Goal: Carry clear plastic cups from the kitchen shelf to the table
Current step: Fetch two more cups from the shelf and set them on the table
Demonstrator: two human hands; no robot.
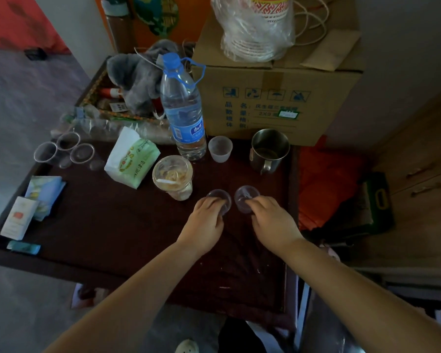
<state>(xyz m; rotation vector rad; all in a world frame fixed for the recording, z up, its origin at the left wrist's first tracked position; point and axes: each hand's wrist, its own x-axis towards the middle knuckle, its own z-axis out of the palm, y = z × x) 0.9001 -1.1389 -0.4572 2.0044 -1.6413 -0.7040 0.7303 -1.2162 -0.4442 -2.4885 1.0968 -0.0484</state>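
Note:
My left hand grips a clear plastic cup from above, on the dark table. Beside it, my right hand grips a second clear plastic cup the same way. The two cups sit side by side near the table's middle right, a small gap between them. Three more clear cups stand grouped at the table's far left. My fingers hide the near rims of the held cups.
A water bottle, a frosted cup, a steel mug, a lidded jar and a tissue pack crowd the back. A cardboard box stands behind. Small packets lie at the left edge.

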